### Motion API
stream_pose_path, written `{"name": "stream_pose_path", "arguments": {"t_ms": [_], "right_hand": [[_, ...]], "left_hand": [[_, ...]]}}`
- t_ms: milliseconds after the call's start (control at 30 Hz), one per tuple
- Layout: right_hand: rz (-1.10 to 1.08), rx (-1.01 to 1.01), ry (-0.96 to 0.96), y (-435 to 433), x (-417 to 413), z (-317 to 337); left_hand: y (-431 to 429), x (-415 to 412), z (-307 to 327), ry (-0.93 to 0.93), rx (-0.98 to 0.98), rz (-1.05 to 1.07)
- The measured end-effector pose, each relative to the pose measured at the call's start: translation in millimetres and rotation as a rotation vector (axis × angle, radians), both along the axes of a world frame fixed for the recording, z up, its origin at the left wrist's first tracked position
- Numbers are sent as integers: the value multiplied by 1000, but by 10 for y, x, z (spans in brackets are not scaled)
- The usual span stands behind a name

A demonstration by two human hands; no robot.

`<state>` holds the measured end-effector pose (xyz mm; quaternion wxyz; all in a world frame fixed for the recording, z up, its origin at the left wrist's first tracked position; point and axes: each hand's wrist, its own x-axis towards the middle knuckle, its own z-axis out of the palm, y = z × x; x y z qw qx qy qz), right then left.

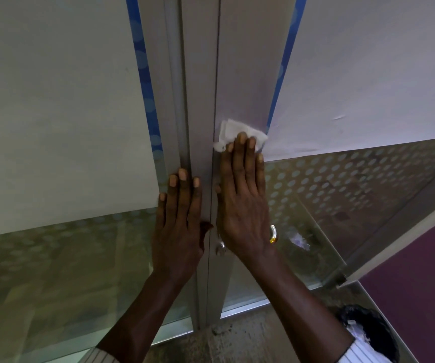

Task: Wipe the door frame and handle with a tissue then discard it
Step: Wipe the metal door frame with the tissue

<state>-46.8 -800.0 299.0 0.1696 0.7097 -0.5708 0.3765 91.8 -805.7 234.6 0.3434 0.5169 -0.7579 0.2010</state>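
White tissue point(240, 134) lies pinned flat on the door frame point(240, 74) under the right hand's point(245, 203) outstretched fingers, spreading pressure for wiping. Left hand point(179, 224), open and empty, seems to steady the frame.

office | frosted dotted glass partitions point(342, 179) | aluminium door frame point(200, 100)

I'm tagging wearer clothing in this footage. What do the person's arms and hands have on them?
Both forearms are bare, with light ribbed cuffs pushed back to the frame's bottom edge. The left hand and the right hand wear no gloves, and no rings show. A silver and gold curved piece shows by the right wrist; whether it is worn is unclear.
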Motion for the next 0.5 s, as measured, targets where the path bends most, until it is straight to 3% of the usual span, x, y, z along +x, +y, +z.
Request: {"name": "stream_pose_path", "arguments": {"t_ms": [167, 500], "right_hand": [[12, -66, -28, -91, 45, 148], [22, 169, 8, 234, -48, -891]], "left_hand": [[-9, 15, -12, -6, 1, -4], [-27, 35, -11, -35, -1, 6]]}}
